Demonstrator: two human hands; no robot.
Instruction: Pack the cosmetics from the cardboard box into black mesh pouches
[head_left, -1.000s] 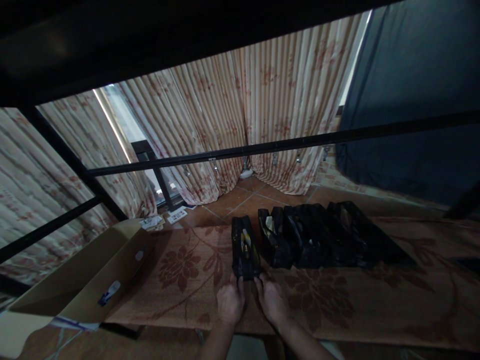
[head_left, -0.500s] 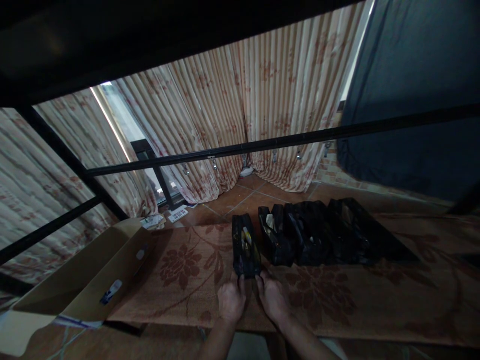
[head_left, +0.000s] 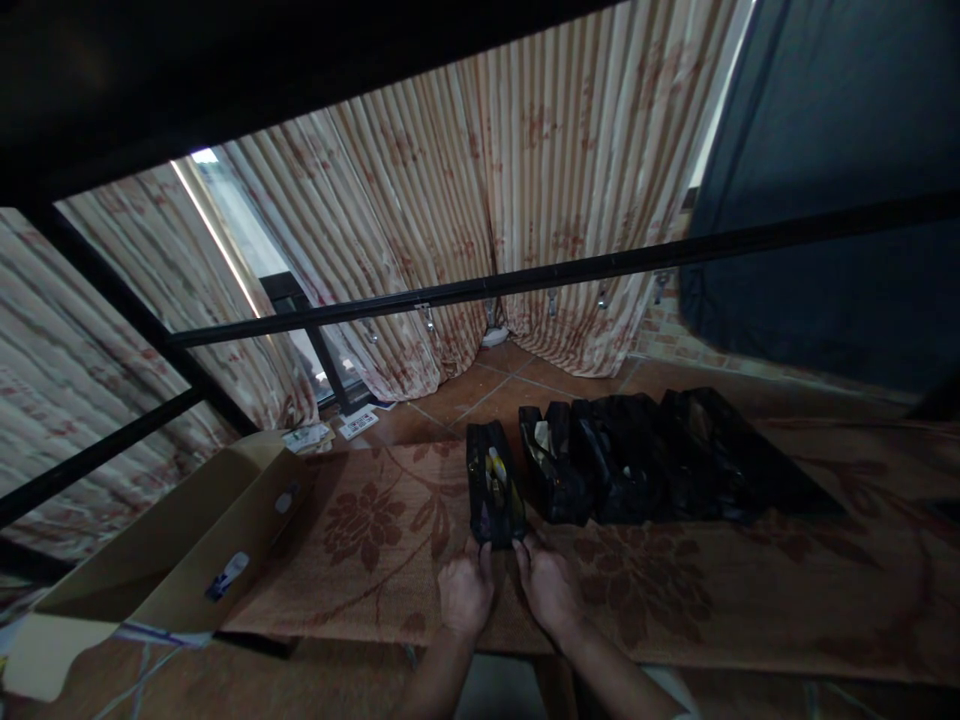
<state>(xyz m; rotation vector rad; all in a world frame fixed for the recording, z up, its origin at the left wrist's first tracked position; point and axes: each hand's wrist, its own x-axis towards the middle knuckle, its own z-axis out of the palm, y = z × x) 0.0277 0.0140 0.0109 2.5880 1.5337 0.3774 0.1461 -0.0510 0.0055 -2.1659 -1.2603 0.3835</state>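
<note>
A small black pouch (head_left: 480, 490) sits on the patterned cloth, its top gaping and something yellow and pale showing inside. My left hand (head_left: 465, 592) is closed at the pouch's near left corner, thumb on the edge. At the near right corner my right hand (head_left: 550, 588) pinches the same pouch, thumb pointing forward. To the right stand several similar black pouches (head_left: 559, 480) in a row, close together. A whitish item shows in the opening of the nearest one. Dark fabric hides most of their contents.
An open cardboard box (head_left: 191, 560) stands at the left end of the cloth-covered bench (head_left: 360, 590). A black metal rail (head_left: 465, 290) crosses ahead, with clips hanging below it. Beyond are floral curtains (head_left: 420, 200), papers (head_left: 358, 424) on the tiled floor and a dark blue cloth (head_left: 817, 290).
The camera view has shifted slightly. Both hands stay at the near end of the pouch, which remains in almost the same place.
</note>
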